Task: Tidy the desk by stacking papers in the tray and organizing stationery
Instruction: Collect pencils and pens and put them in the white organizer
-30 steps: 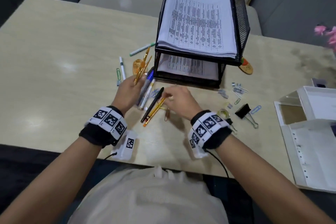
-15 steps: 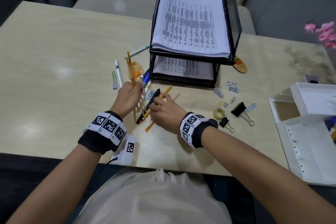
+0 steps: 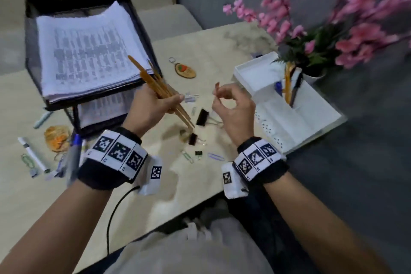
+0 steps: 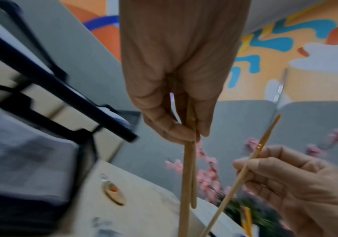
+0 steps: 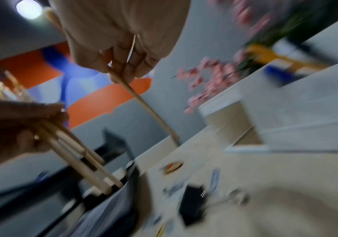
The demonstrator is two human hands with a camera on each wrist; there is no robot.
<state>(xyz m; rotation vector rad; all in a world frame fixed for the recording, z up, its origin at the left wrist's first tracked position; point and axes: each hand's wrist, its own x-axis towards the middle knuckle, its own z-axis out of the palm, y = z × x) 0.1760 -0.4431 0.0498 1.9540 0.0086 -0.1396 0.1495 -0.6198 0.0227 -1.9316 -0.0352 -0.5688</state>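
My left hand (image 3: pixel 165 101) grips a bundle of tan paintbrushes (image 3: pixel 153 80), held slanted above the desk in front of the black mesh paper tray (image 3: pixel 30 40). Printed papers (image 3: pixel 89 51) lie stacked in both tray levels. My right hand (image 3: pixel 220 93) hovers to the right, fingers curled. In the left wrist view it (image 4: pixel 251 170) pinches one thin brush (image 4: pixel 265 134). The right wrist view shows this thin brush (image 5: pixel 148 109) pointing down at the desk. A white organizer box (image 3: pixel 251 89) with pens (image 3: pixel 289 87) standing in it sits just right of my right hand.
Black binder clips (image 3: pixel 202 117), paper clips (image 3: pixel 214 156) and a wooden keychain (image 3: pixel 185 70) lie scattered under and between the hands. Markers (image 3: pixel 33 158) and a blue pen (image 3: pixel 74 155) lie left of the tray. Pink flowers (image 3: pixel 311 35) stand behind the organizer.
Both hands have lifted off the pile of pens and moved right, toward the white organizer. The left hand keeps the brush bundle; the right hand now pinches a single thin brush.
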